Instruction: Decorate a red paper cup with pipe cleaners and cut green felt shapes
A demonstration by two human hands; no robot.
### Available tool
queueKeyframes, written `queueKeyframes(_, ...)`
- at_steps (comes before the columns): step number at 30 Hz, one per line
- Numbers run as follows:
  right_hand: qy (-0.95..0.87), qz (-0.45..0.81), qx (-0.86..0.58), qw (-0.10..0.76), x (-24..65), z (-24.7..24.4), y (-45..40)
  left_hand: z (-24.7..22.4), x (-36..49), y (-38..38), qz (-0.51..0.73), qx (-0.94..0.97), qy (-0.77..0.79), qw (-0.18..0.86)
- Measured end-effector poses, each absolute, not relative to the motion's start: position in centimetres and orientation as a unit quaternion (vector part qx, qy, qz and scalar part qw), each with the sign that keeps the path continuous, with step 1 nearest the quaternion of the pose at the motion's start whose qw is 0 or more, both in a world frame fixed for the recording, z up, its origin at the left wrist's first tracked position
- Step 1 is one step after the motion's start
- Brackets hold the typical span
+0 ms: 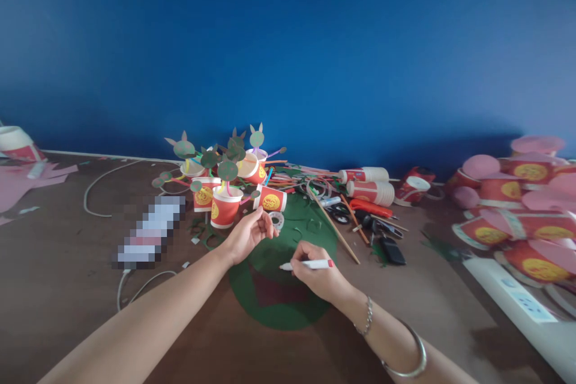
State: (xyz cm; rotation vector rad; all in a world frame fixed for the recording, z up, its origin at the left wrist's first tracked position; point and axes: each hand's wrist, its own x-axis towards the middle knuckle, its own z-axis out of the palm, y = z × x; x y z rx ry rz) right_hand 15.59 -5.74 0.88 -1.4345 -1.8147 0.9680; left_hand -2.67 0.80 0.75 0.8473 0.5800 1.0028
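My right hand (315, 271) grips a white marker (317, 264) with a red end, its other end pointing left above a large green paper sheet (288, 317) with a rounded front edge. My left hand (252, 233) hovers over the sheet's left side, fingers loosely curled and partly apart, with nothing visible in them. Just beyond it a red-and-white paper cup (270, 198) lies tipped, beside a tape roll (276, 221); contact with either is unclear. A dark reddish patch (278, 289) shows on the green sheet below the marker.
Left of centre stand red paper cups (225, 207) with green paper animal heads on coloured stems. A blurred-out phone-like slab (150, 231) with a cable lies left. Stacked cups (371, 193), sticks (335, 227) and a black object (392, 251) lie right, near a power strip (517, 291) and pink-topped cups (508, 192).
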Motion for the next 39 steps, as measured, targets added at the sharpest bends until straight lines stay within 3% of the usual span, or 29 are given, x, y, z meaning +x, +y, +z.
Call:
queueKeyframes(27, -0.708, 0.365, -0.533, 0.286, 15.5, 1.28, -5.89, 0.82, -2.68, 0.82, 0.46, 0.382, 0.264, 0.757)
queueKeyframes(39, -0.69, 0.347, -0.553, 0.313, 15.55, 1.19, -5.69, 0.96, -2.66, 0.73, 0.457, 0.387, 0.271, 0.754)
